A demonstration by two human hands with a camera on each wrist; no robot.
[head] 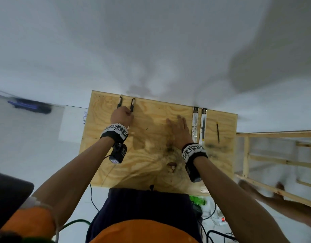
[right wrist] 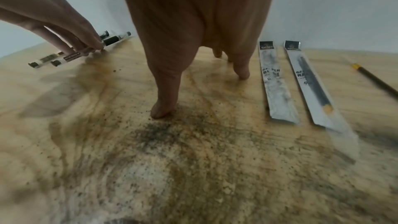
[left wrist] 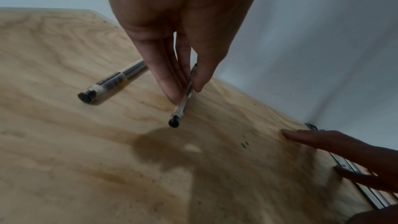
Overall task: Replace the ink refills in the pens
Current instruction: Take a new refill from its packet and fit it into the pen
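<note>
Two clear pens with black caps lie at the far left of the plywood table (head: pixel 151 172). My left hand (head: pixel 124 115) pinches the right pen (left wrist: pixel 183 103) between thumb and fingers, low over the board; whether it touches the wood I cannot tell. The other pen (left wrist: pixel 112 81) lies free beside it. My right hand (head: pixel 177 123) is flat and open in the middle of the table, fingertips (right wrist: pixel 161 110) on the wood. Right of it lie two refill packets (head: pixel 195 123) (head: pixel 203 127) and a loose dark refill (head: pixel 217 132).
Dark ink stains (right wrist: pixel 155 134) spread over the table's middle. A wooden frame (head: pixel 274 155) stands to the right, with another person's hand (head: pixel 267 199) near it. A blue-black object (head: pixel 30 106) lies on the floor at the left. Cables hang below the near edge.
</note>
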